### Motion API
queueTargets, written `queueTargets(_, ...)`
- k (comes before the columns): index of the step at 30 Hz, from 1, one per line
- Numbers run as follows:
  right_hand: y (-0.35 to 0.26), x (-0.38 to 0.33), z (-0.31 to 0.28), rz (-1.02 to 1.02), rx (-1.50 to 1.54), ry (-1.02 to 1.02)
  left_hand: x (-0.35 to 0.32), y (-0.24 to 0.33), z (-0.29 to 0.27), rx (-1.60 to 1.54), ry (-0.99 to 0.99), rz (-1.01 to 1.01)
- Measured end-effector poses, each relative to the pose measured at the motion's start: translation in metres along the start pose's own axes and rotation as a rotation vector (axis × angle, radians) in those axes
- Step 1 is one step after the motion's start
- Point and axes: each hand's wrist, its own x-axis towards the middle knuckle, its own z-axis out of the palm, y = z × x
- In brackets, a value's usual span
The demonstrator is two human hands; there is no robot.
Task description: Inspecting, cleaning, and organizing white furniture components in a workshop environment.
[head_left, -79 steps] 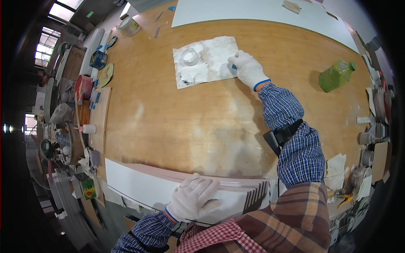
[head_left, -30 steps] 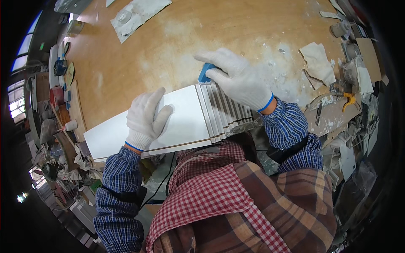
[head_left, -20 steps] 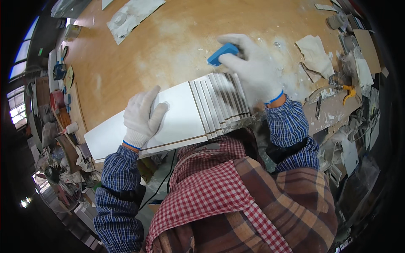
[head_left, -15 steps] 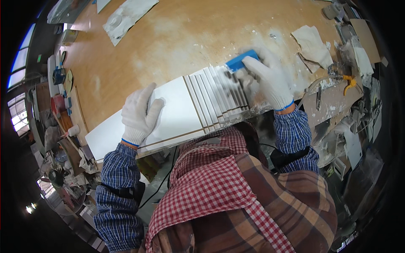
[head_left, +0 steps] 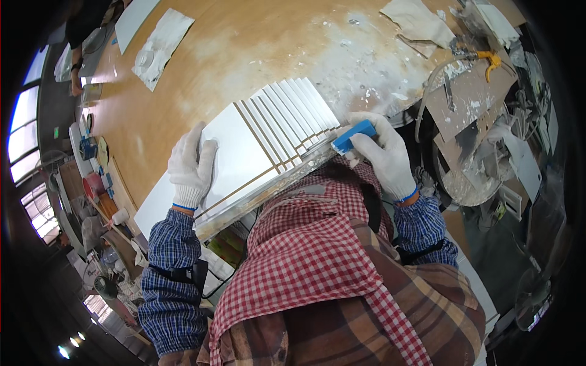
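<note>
A fanned stack of white panels [head_left: 238, 143] with brown edge strips lies at the near edge of the worktable. My left hand [head_left: 192, 165], in a white glove, rests flat on the left part of the stack, thumb apart from the fingers. At the stack's right end, my gloved right hand [head_left: 384, 152] grips a blue sanding block [head_left: 354, 136] between thumb and fingers. The block is close to the panels' near right corner; whether it touches them I cannot tell.
White dust and flakes cover parts of the wooden worktable [head_left: 244, 55]. A yellow-handled air gun [head_left: 488, 61] with a hose lies at right. Cloths [head_left: 418, 24] and a white sheet [head_left: 162, 49] lie farther back. Another person's arm [head_left: 76, 64] shows at far left.
My right hand and the blue block have moved nearer to me, from the panels' far edge to their near right corner. The view has turned; my left hand stays on the stack.
</note>
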Motion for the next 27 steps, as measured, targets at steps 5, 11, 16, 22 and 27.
queueTargets(5,0.012,-0.016,-0.002,-0.003,0.139,0.123,0.000,0.004,-0.002,0.018,-0.025,-0.006)
queueTargets(11,0.026,-0.020,-0.011,-0.049,0.029,0.238,-0.001,0.000,0.003,0.025,0.028,0.003)
queueTargets(16,0.022,-0.018,-0.004,-0.075,0.083,0.200,0.000,-0.001,0.004,-0.009,0.039,0.021)
queueTargets(22,0.024,0.006,0.011,-0.130,0.064,0.040,0.001,0.000,0.004,-0.020,0.037,0.007)
queueTargets(27,0.001,0.061,0.024,-0.335,-0.323,0.051,-0.004,-0.001,0.004,-0.010,0.040,0.008)
